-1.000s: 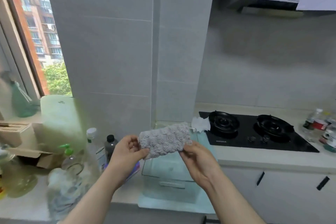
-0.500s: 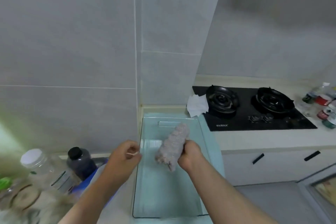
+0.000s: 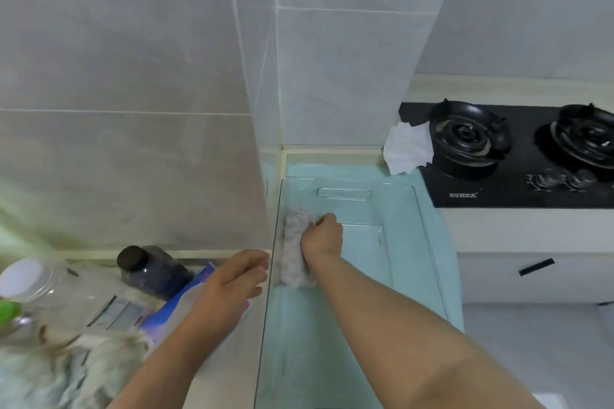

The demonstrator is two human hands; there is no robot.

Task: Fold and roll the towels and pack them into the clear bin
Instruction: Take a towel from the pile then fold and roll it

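Clear bin (image 3: 392, 206): stands on a teal mat (image 3: 443, 276) on the counter, in the corner beside the tiled wall, its long side running away from the viewer. A black gas hob (image 3: 498, 191) lies to its right, apart from it.

Right arm: reaches from the lower right, forearm slanting over the near part of the bin and down into it, back of the wrist uppermost. Right hand (image 3: 322, 237): fingers curled round the right side of the grey towel roll (image 3: 294, 256), gripping it at its far half, knuckles up.

Left hand (image 3: 232, 279): outside the bin, level with its left wall, palm down, fingers loosely bent and pointing toward the bin. It holds nothing that can be seen. Whether the fingertips touch the rim cannot be told.

Towel roll: inside the bin, in the far left part, lying on the floor against the left wall. Its long axis runs near to far, parallel to that wall.

Left of the bin: a blurred heap of pale cloth (image 3: 66, 372), a blue packet (image 3: 172, 312) under the left hand, a dark bottle (image 3: 149, 267). A crumpled white tissue (image 3: 407, 151) rests at the hob's left edge.
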